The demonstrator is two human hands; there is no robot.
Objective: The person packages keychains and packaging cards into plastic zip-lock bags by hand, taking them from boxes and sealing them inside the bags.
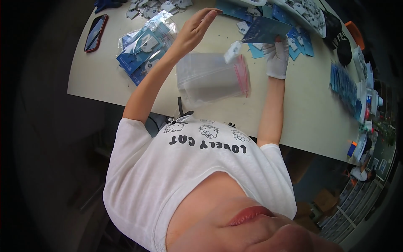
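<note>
My right hand (277,56), in a white glove with bare fingertips, grips a dark blue card (266,30) by its near right edge. A small white tag-like piece (233,51), smeared by motion, hangs at the card's lower left corner. My left hand (195,32) is bare and raised over the table, its fingers stretched out toward the card but apart from it. I see nothing in it. Between my forearms lies a stack of clear zip bags (205,80) with pink strips (242,75) on their right side.
Filled clear bags with blue cards (142,50) are heaped at left, near a red-edged phone (96,33). Small white pieces (155,7) are piled at the far edge. A white tray (322,27) of similar pieces stands far right, beside more blue cards (306,44).
</note>
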